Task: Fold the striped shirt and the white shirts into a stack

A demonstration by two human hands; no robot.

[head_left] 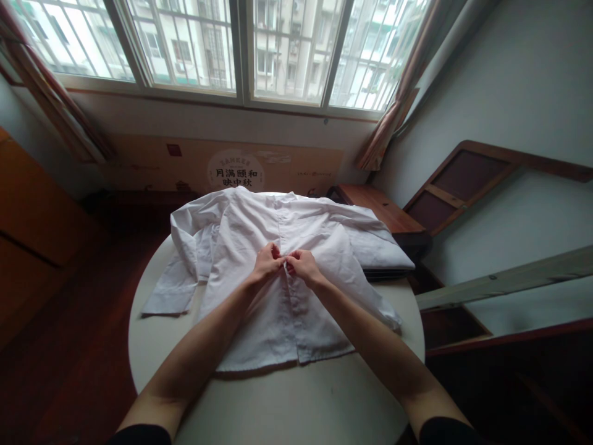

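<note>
as they meet at its front placket, left hand point(267, 262) and right hand point(301, 264) pinch the white shirt point(259, 309), fingers curled closed, on the tabletop point(287, 402).

Your hands pinch a shirt point(278, 296) of thin white woven cloth, matt and creased. Under it you have a table point(296, 402) with a smooth, pale top and a dull sheen. The floor point(69, 371) beside you is dark reddish wood, slightly glossy. The box point(222, 165) behind is matt brown cardboard.
</note>
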